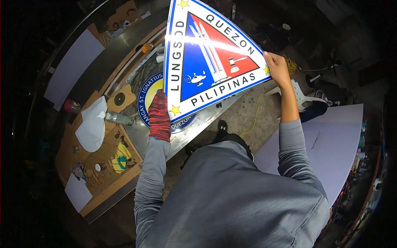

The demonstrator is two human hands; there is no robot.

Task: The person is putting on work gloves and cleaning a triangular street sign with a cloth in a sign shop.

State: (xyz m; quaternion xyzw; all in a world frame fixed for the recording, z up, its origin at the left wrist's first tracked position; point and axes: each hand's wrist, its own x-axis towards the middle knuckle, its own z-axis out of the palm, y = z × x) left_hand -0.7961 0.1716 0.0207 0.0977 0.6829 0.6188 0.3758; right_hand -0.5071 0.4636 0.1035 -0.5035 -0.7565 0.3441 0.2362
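The person is holding up a large triangular sign (209, 58) with both hands. It is a flat, glossy panel with rounded corners, a white border edged in blue and dark lettering running along each side. A yellow star is sitting in each of the three corners. Inside the border, the field is split into a red part on the upper right and a blue part on the lower left, with a tall white tower between them, a small white lamp on the blue and a white gavel on the red. A bright streak of glare is crossing the upper part of the sign.

The left hand (159, 115), wearing a red and black knitted glove, is gripping the sign at its lower corner, fingers closed on the edge just beside the yellow star there. The right hand (276, 68), bare, is clamping the sign's right corner, with the thumb on the face.

The sign is tilting above a metal table (194, 128), partly covering a round blue and white sign (149, 93) lying flat beneath its lower corner. Left of the triangular sign, a white cloth (93, 124) and a spray can (118, 118) are lying on a wooden board (107, 173).
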